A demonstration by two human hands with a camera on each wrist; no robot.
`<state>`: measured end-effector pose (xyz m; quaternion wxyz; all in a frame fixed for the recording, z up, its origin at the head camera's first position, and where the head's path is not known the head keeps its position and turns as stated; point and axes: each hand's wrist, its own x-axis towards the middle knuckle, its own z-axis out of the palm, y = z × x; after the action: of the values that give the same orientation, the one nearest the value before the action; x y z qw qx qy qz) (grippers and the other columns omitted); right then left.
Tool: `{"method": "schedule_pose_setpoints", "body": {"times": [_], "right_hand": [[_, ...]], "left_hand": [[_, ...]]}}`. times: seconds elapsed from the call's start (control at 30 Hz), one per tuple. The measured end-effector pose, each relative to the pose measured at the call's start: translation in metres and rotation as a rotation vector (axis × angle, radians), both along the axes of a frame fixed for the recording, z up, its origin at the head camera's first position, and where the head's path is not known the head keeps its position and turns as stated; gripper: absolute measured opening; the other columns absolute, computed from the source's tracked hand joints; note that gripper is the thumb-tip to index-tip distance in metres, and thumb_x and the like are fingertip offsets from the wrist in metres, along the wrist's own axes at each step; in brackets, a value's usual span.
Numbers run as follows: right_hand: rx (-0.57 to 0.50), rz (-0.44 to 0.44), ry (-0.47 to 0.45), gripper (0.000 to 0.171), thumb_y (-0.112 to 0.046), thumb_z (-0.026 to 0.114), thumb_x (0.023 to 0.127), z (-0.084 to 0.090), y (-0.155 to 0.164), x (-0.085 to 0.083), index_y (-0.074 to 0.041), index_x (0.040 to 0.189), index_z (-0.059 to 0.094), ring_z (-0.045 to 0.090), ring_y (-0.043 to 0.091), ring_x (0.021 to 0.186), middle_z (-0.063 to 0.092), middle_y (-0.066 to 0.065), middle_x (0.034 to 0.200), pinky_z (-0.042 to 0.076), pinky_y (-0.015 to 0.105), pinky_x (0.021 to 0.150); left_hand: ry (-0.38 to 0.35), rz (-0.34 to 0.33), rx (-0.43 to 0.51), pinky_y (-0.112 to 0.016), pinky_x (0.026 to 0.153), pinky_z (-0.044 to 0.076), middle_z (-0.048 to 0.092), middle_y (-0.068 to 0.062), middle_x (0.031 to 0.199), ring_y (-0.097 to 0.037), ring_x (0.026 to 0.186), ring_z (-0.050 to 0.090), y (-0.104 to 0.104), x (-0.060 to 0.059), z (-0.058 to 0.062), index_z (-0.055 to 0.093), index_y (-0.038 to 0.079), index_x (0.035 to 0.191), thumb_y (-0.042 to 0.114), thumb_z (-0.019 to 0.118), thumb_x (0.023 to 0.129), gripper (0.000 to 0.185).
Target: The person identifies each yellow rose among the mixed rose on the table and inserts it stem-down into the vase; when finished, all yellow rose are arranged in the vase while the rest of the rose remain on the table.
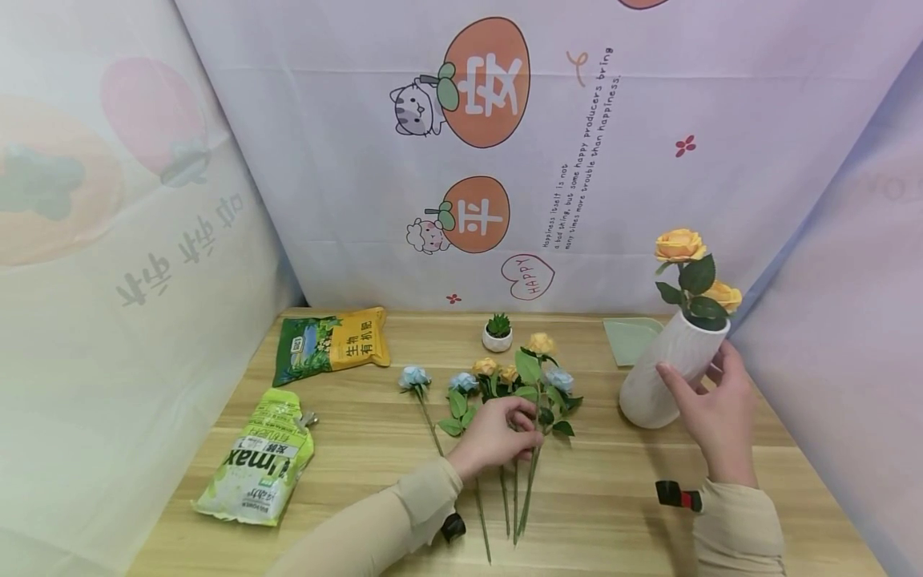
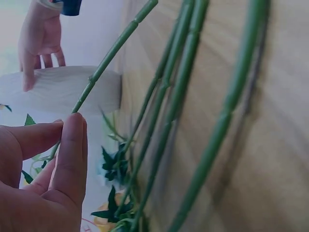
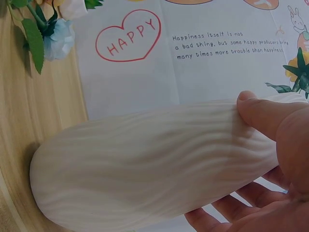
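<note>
My right hand (image 1: 721, 413) grips a white, wave-textured vase (image 1: 652, 381) near its mouth, thumb on one side and fingers behind. The vase leans to the right, its base at the wooden table. Two yellow roses (image 1: 681, 246) with dark leaves stand out of its top. Between thumb and fingertips, my left hand (image 1: 497, 437) pinches a thin green stem (image 2: 104, 65), which runs up to a yellow rose (image 1: 542, 344) in the head view. Under and beside that hand lie several more stemmed flowers, among them a blue one (image 1: 414, 377) and another blue one (image 1: 463, 382).
A small succulent in a white pot (image 1: 497, 333) stands at the back. On the left lie a green-and-yellow bag (image 1: 332, 344) and a lime bag (image 1: 259, 461) with a clip. A pale green flat piece (image 1: 629, 338) lies behind the vase. Printed cloth walls (image 1: 346, 160) surround the table.
</note>
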<state>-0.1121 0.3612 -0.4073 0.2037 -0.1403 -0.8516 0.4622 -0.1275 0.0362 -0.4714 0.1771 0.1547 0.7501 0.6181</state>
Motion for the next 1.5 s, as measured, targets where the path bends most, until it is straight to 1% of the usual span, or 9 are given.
{"method": "schedule_pose_setpoints", "body": {"times": [0.17, 0.43, 0.67, 0.8, 1.0, 1.13, 1.23, 1.33, 1.5], "right_hand": [[0.000, 0.001, 0.003, 0.093, -0.040, 0.083, 0.096, 0.001, 0.001, 0.000, -0.016, 0.170, 0.030, 0.047, 0.048, 0.147, 0.042, 0.018, 0.166, 0.048, 0.071, 0.106], [0.006, 0.001, 0.009, 0.093, -0.039, 0.083, 0.096, 0.002, 0.001, 0.001, -0.015, 0.169, 0.031, 0.048, 0.048, 0.146, 0.044, 0.018, 0.165, 0.049, 0.071, 0.106], [0.011, -0.001, 0.005, 0.094, -0.039, 0.083, 0.096, 0.000, 0.002, 0.000, -0.015, 0.170, 0.030, 0.048, 0.048, 0.146, 0.043, 0.018, 0.165, 0.049, 0.070, 0.105], [0.005, 0.002, -0.002, 0.095, -0.039, 0.083, 0.096, -0.001, 0.002, 0.000, -0.014, 0.170, 0.029, 0.047, 0.049, 0.146, 0.042, 0.020, 0.166, 0.049, 0.071, 0.105], [0.005, 0.002, 0.004, 0.094, -0.039, 0.083, 0.096, -0.001, 0.002, 0.001, -0.013, 0.169, 0.030, 0.047, 0.049, 0.145, 0.043, 0.020, 0.165, 0.049, 0.071, 0.105], [0.003, 0.004, 0.006, 0.093, -0.037, 0.083, 0.097, -0.001, 0.002, 0.000, -0.013, 0.169, 0.030, 0.047, 0.049, 0.146, 0.042, 0.019, 0.166, 0.048, 0.072, 0.105], [0.002, 0.007, 0.004, 0.093, -0.036, 0.083, 0.097, -0.001, 0.002, 0.001, -0.014, 0.170, 0.030, 0.046, 0.050, 0.146, 0.041, 0.019, 0.167, 0.048, 0.072, 0.104], [0.004, 0.009, 0.000, 0.093, -0.036, 0.083, 0.097, 0.000, 0.001, 0.001, -0.014, 0.170, 0.029, 0.046, 0.051, 0.146, 0.040, 0.020, 0.167, 0.048, 0.072, 0.104], [0.004, 0.006, -0.002, 0.092, -0.036, 0.082, 0.098, 0.001, 0.000, 0.001, -0.014, 0.170, 0.029, 0.046, 0.050, 0.146, 0.040, 0.020, 0.167, 0.048, 0.071, 0.104]], "left_hand": [[0.017, 0.023, 0.015, -0.042, 0.071, 0.068, 0.074, 0.002, 0.094, -0.019, 0.071, 0.076, 0.002, -0.006, 0.011, 0.068, 0.001, 0.136, 0.006, 0.083, 0.095, 0.043], [0.054, 0.040, 0.091, -0.050, 0.079, 0.067, 0.074, 0.001, 0.104, -0.025, 0.080, 0.079, 0.005, -0.012, 0.026, 0.067, 0.006, 0.139, 0.008, 0.081, 0.098, 0.043], [0.099, 0.046, 0.176, -0.041, 0.075, 0.068, 0.074, -0.001, 0.103, -0.023, 0.081, 0.079, 0.015, -0.019, 0.036, 0.069, 0.011, 0.136, 0.006, 0.081, 0.097, 0.041], [0.138, 0.048, 0.214, -0.039, 0.074, 0.068, 0.073, 0.000, 0.104, -0.021, 0.081, 0.078, 0.024, -0.023, 0.047, 0.068, 0.010, 0.138, 0.006, 0.081, 0.097, 0.044], [0.257, 0.059, 0.269, -0.037, 0.071, 0.067, 0.072, 0.003, 0.104, -0.018, 0.079, 0.078, 0.038, -0.033, 0.065, 0.067, 0.011, 0.139, 0.007, 0.079, 0.099, 0.042], [0.306, 0.061, 0.348, -0.037, 0.073, 0.068, 0.071, 0.001, 0.104, -0.022, 0.083, 0.078, 0.049, -0.038, 0.077, 0.067, 0.010, 0.137, 0.005, 0.079, 0.099, 0.039], [0.343, 0.068, 0.408, -0.038, 0.075, 0.068, 0.071, 0.001, 0.103, -0.018, 0.083, 0.077, 0.059, -0.042, 0.088, 0.067, 0.009, 0.135, 0.004, 0.079, 0.099, 0.038], [0.397, 0.076, 0.468, -0.038, 0.076, 0.068, 0.072, -0.003, 0.103, -0.011, 0.082, 0.075, 0.071, -0.047, 0.100, 0.067, 0.007, 0.132, 0.002, 0.079, 0.098, 0.036], [0.543, 0.093, 0.521, -0.035, 0.077, 0.067, 0.073, -0.014, 0.103, -0.005, 0.081, 0.074, 0.092, -0.053, 0.126, 0.067, 0.004, 0.129, -0.002, 0.079, 0.097, 0.034]]}}
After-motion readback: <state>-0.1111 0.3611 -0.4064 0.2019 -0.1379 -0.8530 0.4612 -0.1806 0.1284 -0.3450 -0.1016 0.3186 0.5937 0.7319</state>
